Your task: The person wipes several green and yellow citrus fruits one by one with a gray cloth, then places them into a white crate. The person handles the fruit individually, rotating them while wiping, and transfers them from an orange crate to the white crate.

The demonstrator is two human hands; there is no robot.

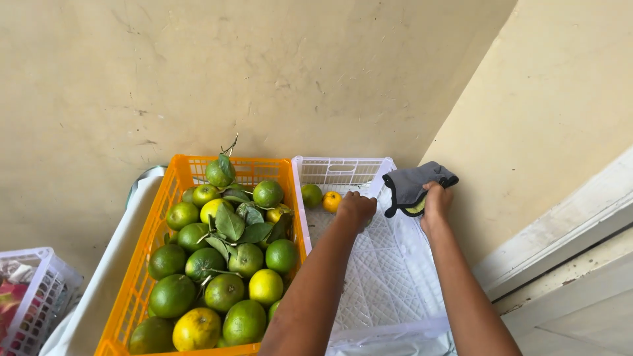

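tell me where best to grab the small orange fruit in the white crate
Probably from above, fingers round its middle. The orange fruit is round and sits on the floor of the white crate near the far wall, a green fruit close beside it, so the top is the freest side.

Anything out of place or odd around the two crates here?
Nothing is spilled or damaged. The orange crate is piled with green and yellow citrus, leaves attached; the white crate holds only two fruits at its far end. The right hand holds a grey cloth.

white crate (395,290) mostly open, orange crate (142,264) heaped (walls close behind)
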